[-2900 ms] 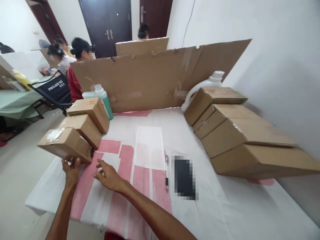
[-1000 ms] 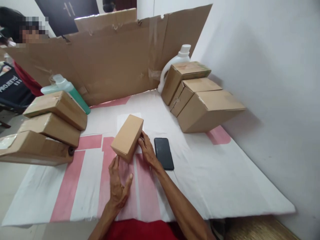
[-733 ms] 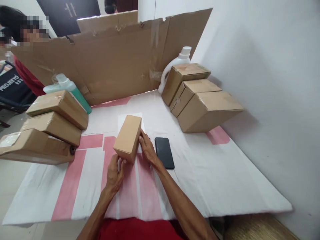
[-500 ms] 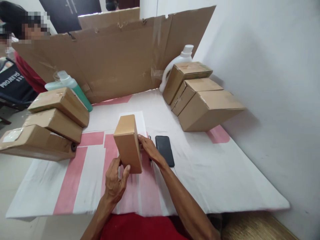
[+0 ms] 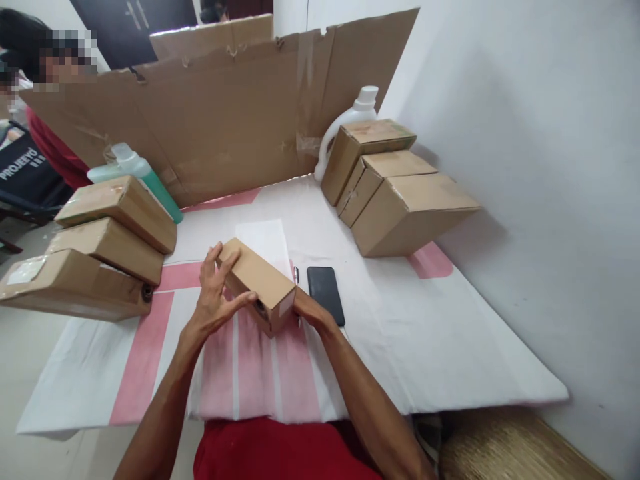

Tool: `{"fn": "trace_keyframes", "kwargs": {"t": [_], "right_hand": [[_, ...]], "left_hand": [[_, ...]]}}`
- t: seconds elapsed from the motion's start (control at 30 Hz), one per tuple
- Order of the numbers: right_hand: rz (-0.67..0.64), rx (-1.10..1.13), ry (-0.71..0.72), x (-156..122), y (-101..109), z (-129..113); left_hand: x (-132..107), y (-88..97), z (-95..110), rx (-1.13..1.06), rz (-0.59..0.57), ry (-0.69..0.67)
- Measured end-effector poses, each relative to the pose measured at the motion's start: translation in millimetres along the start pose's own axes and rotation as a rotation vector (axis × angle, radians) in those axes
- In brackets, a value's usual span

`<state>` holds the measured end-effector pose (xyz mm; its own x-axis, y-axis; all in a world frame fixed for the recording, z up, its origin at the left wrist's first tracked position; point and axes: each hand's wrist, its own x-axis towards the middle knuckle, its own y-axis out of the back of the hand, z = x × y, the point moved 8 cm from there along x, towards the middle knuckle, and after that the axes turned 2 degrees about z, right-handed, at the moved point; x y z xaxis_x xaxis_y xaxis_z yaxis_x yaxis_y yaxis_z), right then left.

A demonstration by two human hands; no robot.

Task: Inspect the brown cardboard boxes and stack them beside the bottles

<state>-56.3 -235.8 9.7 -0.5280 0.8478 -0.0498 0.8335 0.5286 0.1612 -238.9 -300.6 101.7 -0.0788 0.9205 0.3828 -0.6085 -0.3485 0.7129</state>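
Note:
A small brown cardboard box (image 5: 260,275) lies tilted between my two hands, low over the pink-and-white cloth. My left hand (image 5: 216,290) grips its left side, fingers spread over the upper edge and thumb across the near top edge. At the right end, my right hand (image 5: 309,308) holds the box from behind, with its fingers hidden. A pale label (image 5: 287,303) shows on the end face. Close to my right wrist lie a pen (image 5: 297,275), partly covered, and a black phone (image 5: 326,293). White paper (image 5: 265,233) lies behind the box.
Several cardboard boxes stand in two rows, left (image 5: 115,250) and right (image 5: 405,207). A green-liquid bottle (image 5: 150,180) and a white jug (image 5: 333,137) stand behind them. A tall cardboard panel (image 5: 225,127) closes the back; a wall (image 5: 550,200) bounds the right. Another person sits beyond.
The box has been turned and tipped from upright to lying slanted. My left hand has moved up its left side, and my right hand has slid to its right end.

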Motion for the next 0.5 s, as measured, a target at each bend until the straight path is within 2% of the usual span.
{"fn": "trace_keyframes", "kwargs": {"t": [0.07, 0.17, 0.27, 0.33, 0.4, 0.5], "right_hand": [[0.001, 0.133, -0.057, -3, -2, 7], [0.007, 0.447, -0.140, -14, -5, 14], [0.027, 0.540, -0.059, -21, -4, 3], [0.122, 0.504, -0.013, -20, 2, -3], [0.279, 0.460, -0.015, -15, 10, -3], [0.448, 0.415, -0.035, -4, 18, 3]], "left_hand": [[18, 1.7, -9, 0.052, 0.000, -0.036], [38, 8.5, -27, 0.100, 0.113, -0.016], [49, 11.3, -41, 0.116, 0.179, 0.018], [51, 13.5, -44, 0.140, 0.189, 0.029], [48, 18.5, -42, 0.189, 0.195, 0.049], [33, 29.2, -36, 0.261, 0.195, 0.111]]}}
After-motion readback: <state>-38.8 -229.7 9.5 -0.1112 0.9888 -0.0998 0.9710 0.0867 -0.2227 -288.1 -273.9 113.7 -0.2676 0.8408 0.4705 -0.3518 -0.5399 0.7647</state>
